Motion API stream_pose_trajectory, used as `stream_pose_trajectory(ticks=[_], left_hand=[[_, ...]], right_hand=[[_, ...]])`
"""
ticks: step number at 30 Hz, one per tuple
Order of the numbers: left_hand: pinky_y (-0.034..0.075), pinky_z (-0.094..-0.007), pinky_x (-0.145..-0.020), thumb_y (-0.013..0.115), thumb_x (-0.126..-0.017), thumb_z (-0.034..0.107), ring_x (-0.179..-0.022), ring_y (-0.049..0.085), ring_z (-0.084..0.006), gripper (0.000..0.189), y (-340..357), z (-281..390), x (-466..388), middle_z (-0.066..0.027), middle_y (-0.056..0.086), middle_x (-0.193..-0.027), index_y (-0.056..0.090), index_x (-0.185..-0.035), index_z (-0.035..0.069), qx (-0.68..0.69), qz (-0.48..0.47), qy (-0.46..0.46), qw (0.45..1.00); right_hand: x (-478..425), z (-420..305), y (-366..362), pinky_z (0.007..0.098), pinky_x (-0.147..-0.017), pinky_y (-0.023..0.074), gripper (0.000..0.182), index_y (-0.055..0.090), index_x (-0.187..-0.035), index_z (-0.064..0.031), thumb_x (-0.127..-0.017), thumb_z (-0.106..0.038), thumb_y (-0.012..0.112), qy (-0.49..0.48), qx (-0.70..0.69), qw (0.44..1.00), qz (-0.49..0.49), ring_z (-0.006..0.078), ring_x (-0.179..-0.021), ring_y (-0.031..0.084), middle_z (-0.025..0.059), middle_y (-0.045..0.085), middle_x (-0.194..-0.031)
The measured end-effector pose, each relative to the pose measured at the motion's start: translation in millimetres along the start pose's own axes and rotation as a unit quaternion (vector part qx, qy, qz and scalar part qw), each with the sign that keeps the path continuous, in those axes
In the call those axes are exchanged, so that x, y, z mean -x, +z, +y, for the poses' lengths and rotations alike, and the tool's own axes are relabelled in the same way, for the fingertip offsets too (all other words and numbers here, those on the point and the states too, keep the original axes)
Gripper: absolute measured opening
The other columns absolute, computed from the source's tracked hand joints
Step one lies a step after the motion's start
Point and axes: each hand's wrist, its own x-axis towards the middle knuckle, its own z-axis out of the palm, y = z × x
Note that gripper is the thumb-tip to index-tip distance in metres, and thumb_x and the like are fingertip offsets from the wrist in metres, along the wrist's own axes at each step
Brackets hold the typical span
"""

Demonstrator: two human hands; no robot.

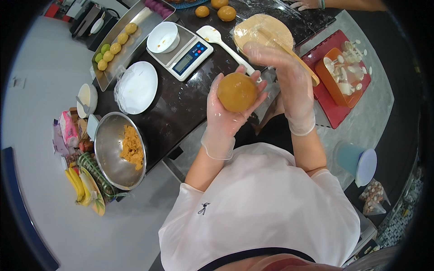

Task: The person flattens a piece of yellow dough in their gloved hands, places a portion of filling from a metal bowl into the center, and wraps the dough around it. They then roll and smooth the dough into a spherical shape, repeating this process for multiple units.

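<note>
A smooth golden-brown dough ball [237, 92] rests in the palm of my left hand [223, 117], its fingers curved up around it. Both hands wear clear plastic gloves. My right hand [293, 78], blurred by motion, is raised to the right of the ball with its palm flat and nothing in it. Behind that hand, partly hidden, a wooden rolling pin [307, 69] lies across a round board [251, 28] wrapped in plastic film. A white spatula [230, 50] lies on the dark table beyond the ball.
Left are a digital scale [190, 61] bearing a white bowl [163, 38], a white plate [139, 87], a metal tray [142, 28] of coloured balls and a steel bowl [108, 152] with orange filling [132, 149]. Right, an orange box [334, 81] holds white plungers. Another person's hand [301, 5] shows at top.
</note>
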Motion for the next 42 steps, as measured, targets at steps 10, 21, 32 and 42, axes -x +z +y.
stream_pose_trajectory(ticks=[10, 21, 32, 42], left_hand=[[0.048, -0.0443, -0.103, 0.044, -0.102, 0.032, -0.122, 0.056, -0.0291, 0.039, -7.0, -0.3, 4.6, -0.0105, 0.058, -0.127, 0.051, -0.131, 0.008, 0.033, -0.081, 0.014, 0.996], [0.038, -0.0486, -0.111, 0.043, -0.100, 0.047, -0.139, 0.039, -0.0352, 0.062, -5.4, -5.3, 0.6, -0.0189, 0.042, -0.150, 0.039, -0.147, 0.007, 0.005, 0.021, 0.038, 0.999], [0.046, -0.0411, -0.102, 0.040, -0.103, 0.044, -0.122, 0.056, -0.0251, 0.049, 22.3, -6.9, 3.0, -0.0106, 0.055, -0.134, 0.048, -0.136, 0.009, -0.141, 0.028, 0.119, 0.982], [0.051, -0.0368, -0.095, 0.046, -0.101, 0.029, -0.109, 0.062, -0.0193, 0.029, 15.9, -24.7, -12.8, -0.0061, 0.062, -0.117, 0.057, -0.121, 0.010, -0.205, 0.070, 0.203, 0.955]], right_hand=[[10.0, 23.1, 23.6, 0.0376, -0.109, 0.0385, 0.040, 0.060, -0.129, -0.0017, -0.092, -0.017, 0.056, -0.028, 0.173, 0.984, 0.017, 0.0282, -0.127, 0.053, 0.0148, 0.060, -0.133], [12.6, 23.7, 24.6, 0.0318, -0.094, 0.0462, 0.048, 0.059, -0.132, -0.0066, -0.085, -0.014, 0.067, 0.069, -0.002, 0.997, -0.040, 0.0192, -0.113, 0.058, 0.0081, 0.062, -0.125], [8.9, 23.6, 8.7, 0.0385, -0.106, 0.0414, 0.037, 0.065, -0.116, 0.0006, -0.085, -0.017, 0.071, -0.031, -0.150, 0.988, 0.020, 0.0247, -0.120, 0.057, 0.0146, 0.065, -0.121], [26.2, 29.0, 28.5, 0.0378, -0.100, 0.0464, 0.025, 0.067, -0.112, 0.0018, -0.092, -0.008, 0.057, -0.051, 0.114, 0.980, 0.155, 0.0264, -0.117, 0.060, 0.0148, 0.063, -0.125]])
